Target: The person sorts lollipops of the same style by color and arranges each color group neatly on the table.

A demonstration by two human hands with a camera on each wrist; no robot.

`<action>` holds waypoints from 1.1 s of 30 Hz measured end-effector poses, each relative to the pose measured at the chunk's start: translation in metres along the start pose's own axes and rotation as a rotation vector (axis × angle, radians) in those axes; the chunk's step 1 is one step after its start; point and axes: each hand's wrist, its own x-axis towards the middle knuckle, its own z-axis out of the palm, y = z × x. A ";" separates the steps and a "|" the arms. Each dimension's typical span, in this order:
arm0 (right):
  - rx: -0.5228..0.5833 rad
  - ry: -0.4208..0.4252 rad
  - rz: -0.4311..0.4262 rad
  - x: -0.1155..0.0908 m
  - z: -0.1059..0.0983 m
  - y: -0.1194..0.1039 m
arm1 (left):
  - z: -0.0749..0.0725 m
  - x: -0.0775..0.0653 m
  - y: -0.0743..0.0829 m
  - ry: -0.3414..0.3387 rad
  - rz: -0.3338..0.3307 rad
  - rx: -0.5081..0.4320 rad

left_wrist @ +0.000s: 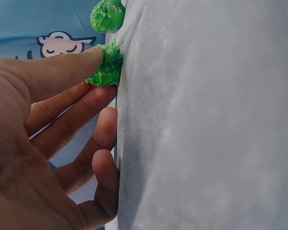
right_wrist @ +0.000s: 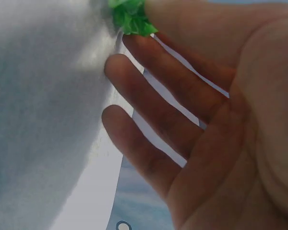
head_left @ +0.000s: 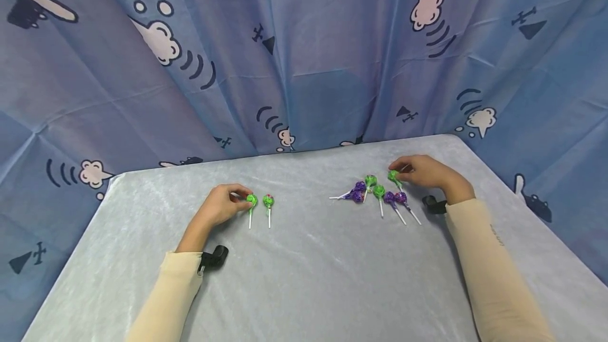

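My left hand [head_left: 222,205] pinches a green-wrapped lollipop [head_left: 251,200] by its head between thumb and fingers, its white stick pointing toward me on the table. Just right of it lies a second green lollipop [head_left: 268,202], parallel to the first. Over on the right, my right hand [head_left: 423,171] pinches another green lollipop [head_left: 393,176] by the wrapped head. In the right wrist view, its green wrapper [right_wrist: 132,18] shows between thumb and fingertips, with the other fingers spread. Close to this hand lie two purple lollipops [head_left: 401,198] side by side.
Left of the right hand, more lollipops lie loosely grouped: a green one [head_left: 378,191], another green one [head_left: 370,180] and two purple ones [head_left: 357,196] with sticks pointing left. A pale grey cloth covers the table [head_left: 304,278]. A blue patterned curtain [head_left: 328,88] hangs behind its far edge.
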 end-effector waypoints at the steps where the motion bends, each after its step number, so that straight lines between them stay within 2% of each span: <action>1: 0.000 -0.001 0.002 0.000 0.000 -0.001 | 0.000 0.000 0.000 -0.001 -0.001 0.000; 16: 0.001 0.008 -0.007 -0.001 0.000 -0.002 | 0.000 0.000 0.000 0.001 -0.006 0.001; 33: 0.022 0.135 -0.007 -0.010 -0.016 0.007 | -0.001 0.000 -0.002 -0.017 0.010 -0.013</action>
